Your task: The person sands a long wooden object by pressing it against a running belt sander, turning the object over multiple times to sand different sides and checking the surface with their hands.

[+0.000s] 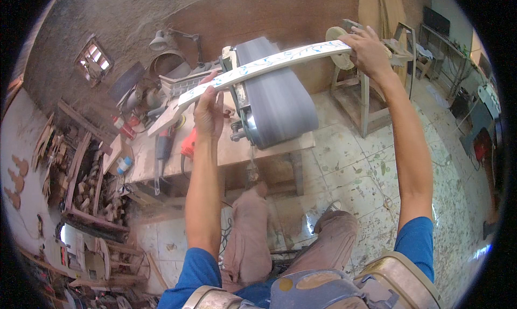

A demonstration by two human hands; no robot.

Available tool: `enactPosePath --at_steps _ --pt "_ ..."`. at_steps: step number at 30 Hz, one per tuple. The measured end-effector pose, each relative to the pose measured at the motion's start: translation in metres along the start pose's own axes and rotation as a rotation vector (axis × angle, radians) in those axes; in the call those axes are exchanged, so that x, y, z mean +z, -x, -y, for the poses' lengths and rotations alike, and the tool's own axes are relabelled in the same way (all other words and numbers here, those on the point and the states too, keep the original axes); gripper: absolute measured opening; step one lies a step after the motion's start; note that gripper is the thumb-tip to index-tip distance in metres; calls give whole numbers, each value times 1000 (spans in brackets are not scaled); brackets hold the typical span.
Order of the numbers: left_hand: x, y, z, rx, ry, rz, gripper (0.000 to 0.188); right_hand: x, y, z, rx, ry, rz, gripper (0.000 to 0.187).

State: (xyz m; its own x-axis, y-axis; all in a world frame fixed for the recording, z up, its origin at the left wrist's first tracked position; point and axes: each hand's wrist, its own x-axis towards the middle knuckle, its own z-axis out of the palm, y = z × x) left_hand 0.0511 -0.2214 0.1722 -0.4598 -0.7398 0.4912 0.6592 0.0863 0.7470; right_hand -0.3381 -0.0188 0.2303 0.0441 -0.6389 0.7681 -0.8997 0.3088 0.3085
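A long, slightly curved white strip with a blue leafy pattern (264,66) spans crosswise in front of me, its right end farther away. My left hand (209,110) grips it near its left end. At the far right end, my right hand (369,51) is closed round it, the fingers over the top. Beneath the strip's middle is a belt sander (283,109) with a wide grey belt, its surface smeared as if running. Whether the strip touches the belt, I cannot tell.
The sander stands on a wooden workbench (151,171) with a grinder-like tool (163,147), a red power tool (189,143) and a desk lamp (159,42). A wooden stand (366,107) is at the right. Scrap wood (91,188) fills a rack at the left.
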Motion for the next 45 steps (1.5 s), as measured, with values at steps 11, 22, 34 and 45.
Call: enactPosePath --at_steps 11,22,34,45 --pt "-59 7 -37 2 86 -33 56 6 -20 43 -52 -38 6 40" --pt "-70 18 -44 98 80 -119 49 11 -20 36 -40 -139 22 47" --pt "25 -2 27 47 71 -43 45 3 4 -46 115 -13 200 65" --pt "-36 11 -16 64 8 -149 59 17 -19 2 -12 -102 67 56"
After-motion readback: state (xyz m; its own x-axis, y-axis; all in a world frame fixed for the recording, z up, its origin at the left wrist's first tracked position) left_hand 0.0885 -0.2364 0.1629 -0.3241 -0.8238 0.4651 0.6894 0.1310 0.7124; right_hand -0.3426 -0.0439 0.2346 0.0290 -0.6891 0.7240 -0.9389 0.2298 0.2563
